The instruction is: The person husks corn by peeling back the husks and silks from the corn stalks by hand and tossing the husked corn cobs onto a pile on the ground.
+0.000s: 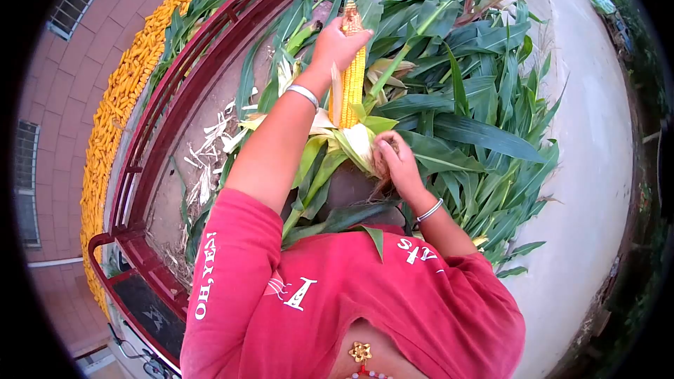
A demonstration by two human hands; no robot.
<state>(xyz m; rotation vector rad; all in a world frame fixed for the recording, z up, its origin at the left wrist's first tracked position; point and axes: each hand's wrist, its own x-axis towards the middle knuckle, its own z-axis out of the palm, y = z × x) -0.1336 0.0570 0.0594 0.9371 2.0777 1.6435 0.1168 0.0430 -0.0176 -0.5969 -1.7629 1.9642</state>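
A yellow corn cob stands nearly upright in front of me, its kernels bare and its pale green husk peeled down around the base. My left hand is closed around the upper end of the cob, just below its brownish tip. Lower and to the right, my right hand has its fingers closed on brown silk beside the peeled husk. Long green leaves hang below the cob, across my lap.
Green corn stalks and leaves are heaped ahead and to the right. A red metal rail curves along the left, with husk scraps inside it. Beyond lie many yellow cobs by a tiled wall. Pale paving runs along the right.
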